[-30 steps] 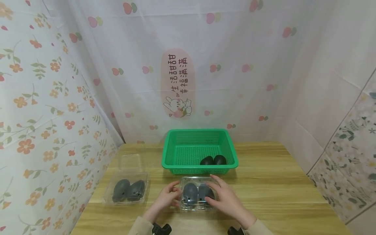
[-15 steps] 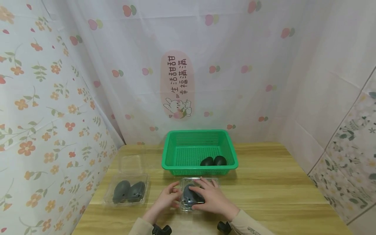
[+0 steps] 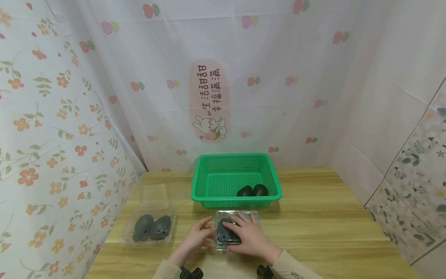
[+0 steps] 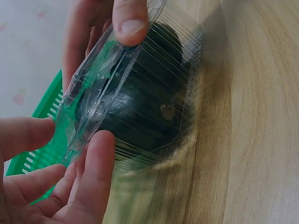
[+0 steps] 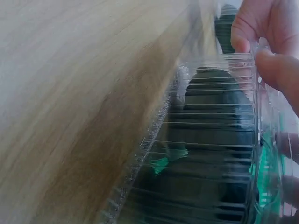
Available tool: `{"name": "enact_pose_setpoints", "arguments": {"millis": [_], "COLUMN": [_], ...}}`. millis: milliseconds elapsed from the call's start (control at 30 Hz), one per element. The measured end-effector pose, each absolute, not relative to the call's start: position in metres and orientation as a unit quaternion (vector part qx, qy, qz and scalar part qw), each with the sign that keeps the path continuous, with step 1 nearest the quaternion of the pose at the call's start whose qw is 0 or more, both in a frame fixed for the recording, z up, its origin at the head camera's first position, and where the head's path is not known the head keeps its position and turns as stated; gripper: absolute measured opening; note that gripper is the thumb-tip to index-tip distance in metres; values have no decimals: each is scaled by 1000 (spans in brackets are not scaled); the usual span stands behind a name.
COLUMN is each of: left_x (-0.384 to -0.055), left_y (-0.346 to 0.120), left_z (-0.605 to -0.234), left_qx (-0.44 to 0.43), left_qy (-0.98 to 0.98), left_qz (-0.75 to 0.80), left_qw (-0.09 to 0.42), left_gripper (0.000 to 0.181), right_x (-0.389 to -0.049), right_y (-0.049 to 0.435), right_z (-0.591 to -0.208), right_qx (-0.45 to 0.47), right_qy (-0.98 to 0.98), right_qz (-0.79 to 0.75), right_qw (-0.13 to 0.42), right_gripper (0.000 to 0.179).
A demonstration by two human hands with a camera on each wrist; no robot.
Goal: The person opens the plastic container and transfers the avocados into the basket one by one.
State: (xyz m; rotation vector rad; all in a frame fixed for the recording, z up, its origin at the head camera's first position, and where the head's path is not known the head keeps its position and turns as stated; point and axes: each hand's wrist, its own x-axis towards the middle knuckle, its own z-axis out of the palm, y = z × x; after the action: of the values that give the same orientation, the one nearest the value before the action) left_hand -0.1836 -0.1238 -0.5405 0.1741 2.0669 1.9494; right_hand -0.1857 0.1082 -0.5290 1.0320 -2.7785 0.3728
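A clear plastic clamshell box [image 3: 221,246] stands before me with its lid down. Two dark green avocados [image 3: 224,231] lie inside, the right one mostly hidden under my right hand [image 3: 251,237]. That hand rests with spread fingers across the lid, its thumb at the near rim. My left hand [image 3: 198,237] is at the box's left end. In the left wrist view its thumb [image 4: 96,170] touches the side below the rim, with the other fingers curved around the corner above. The right wrist view shows this left hand [image 5: 275,51] at the corner, the rim between its digits.
Directly behind is a green basket [image 3: 196,188] holding two dark avocados [image 3: 252,190]. To the left, another clear clamshell [image 3: 127,232] has its lid standing up at the back and two avocados [image 3: 152,228] inside. All rest on a wooden table [image 3: 313,221]; patterned curtains surround it.
My right hand has moved left from the box's right end onto the lid, covering the right avocado. In the last half second it barely shifts. The left hand stays put.
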Motion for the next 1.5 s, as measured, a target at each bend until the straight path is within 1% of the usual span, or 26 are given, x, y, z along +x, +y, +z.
{"name": "enact_pose_setpoints", "arguments": {"millis": [167, 433, 633, 867, 1133, 1300, 1500], "left_x": [-185, -183, -182, -180, -181, -179, -178], "left_y": [-123, -123, -122, -121, -120, -121, -122], "left_z": [-542, -540, -538, -535, -541, -541, -542], "left_qx": [58, 57, 53, 46, 40, 40, 46], "left_qy": [710, 709, 704, 702, 698, 695, 694], "left_qz": [686, 687, 692, 694, 701, 703, 705], "left_qw": [149, 151, 152, 150, 143, 142, 141], "left_gripper": [59, 58, 59, 57, 57, 58, 56], "right_x": [-184, -183, -181, -179, -180, -181, -182], "right_y": [107, 106, 105, 105, 105, 105, 107], "right_z": [-529, -533, -533, -534, -535, -535, -534], "right_qx": [340, 357, 353, 355, 355, 355, 358], "right_qy": [-930, -929, -931, -930, -929, -927, -927], "right_qz": [116, 58, 44, 40, 45, 67, 73], "right_qw": [79, 82, 78, 89, 98, 104, 83], "right_gripper": [66, 58, 55, 52, 47, 49, 50]}}
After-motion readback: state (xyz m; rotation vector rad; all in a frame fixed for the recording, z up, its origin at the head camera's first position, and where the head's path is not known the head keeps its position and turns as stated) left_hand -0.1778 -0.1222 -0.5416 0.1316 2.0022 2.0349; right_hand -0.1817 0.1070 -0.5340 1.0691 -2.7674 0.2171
